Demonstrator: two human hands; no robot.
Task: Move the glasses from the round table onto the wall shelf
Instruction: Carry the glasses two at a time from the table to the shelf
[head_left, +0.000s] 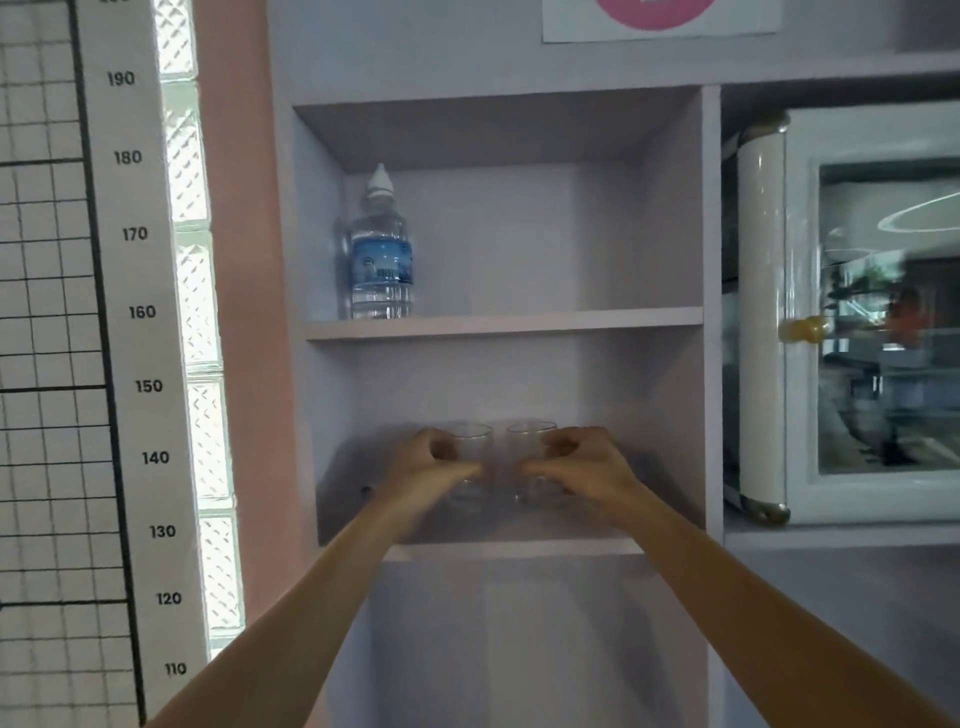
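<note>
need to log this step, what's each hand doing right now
Left hand: closed around the left glass on the middle shelf.
Right hand: closed around the right glass, same shelf.

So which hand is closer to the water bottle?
Left. The left hand holds a glass below the water bottle, slightly right of it. The right hand, holding the other glass, is farther right.

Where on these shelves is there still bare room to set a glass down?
Upper shelf: bare from the water bottle to the right wall. Lower shelf: crowded in the middle, where the left hand and right hand hold two glasses; narrow strips beside each wall.
</note>
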